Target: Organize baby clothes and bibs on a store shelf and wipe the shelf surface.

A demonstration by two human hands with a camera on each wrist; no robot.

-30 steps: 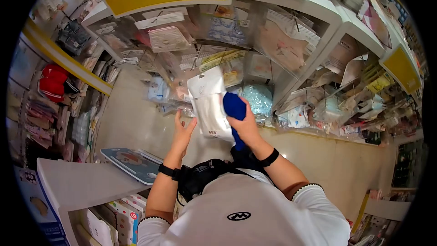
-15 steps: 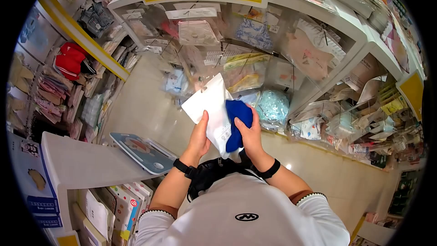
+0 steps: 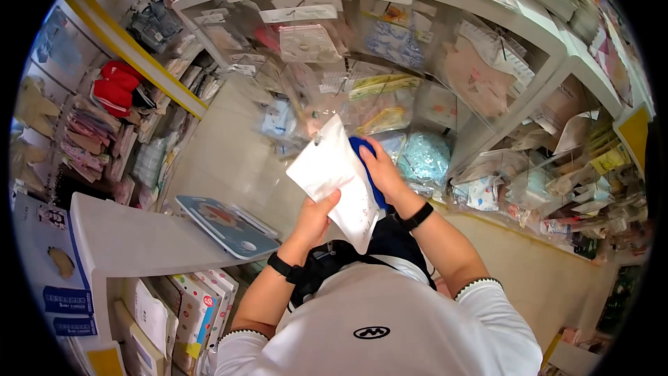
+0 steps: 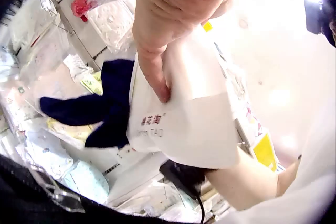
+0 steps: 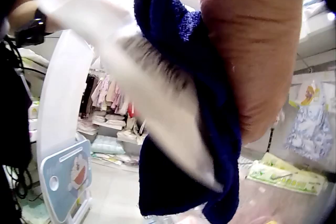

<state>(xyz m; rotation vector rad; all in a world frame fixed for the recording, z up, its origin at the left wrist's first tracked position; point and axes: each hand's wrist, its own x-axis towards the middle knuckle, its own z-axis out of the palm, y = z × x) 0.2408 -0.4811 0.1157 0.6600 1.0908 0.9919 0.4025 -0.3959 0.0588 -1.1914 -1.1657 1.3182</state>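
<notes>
A white packet (image 3: 339, 179) with a hang hole at its top is held tilted in front of the body. The left hand (image 3: 314, 219) grips its left edge, thumb on the face; in the left wrist view that thumb presses on the packet (image 4: 184, 113) above small red print. Dark blue cloth (image 3: 372, 174) lies along the packet's right side, partly behind it. The right hand (image 3: 384, 169) holds the cloth there. In the right wrist view the right hand (image 5: 252, 50) is against the bunched blue cloth (image 5: 220, 113), with the packet beside it.
Racks of bagged baby goods hang ahead and right under a white shelf (image 3: 487, 14). At left are folded clothes and a red garment (image 3: 116, 88). A white counter (image 3: 139, 237) with a blue board (image 3: 226, 226) stands at lower left.
The left hand has come from beside the packet to grip it. The packet has tilted and now covers more of the blue cloth. The view has shifted, with shelves lying further right.
</notes>
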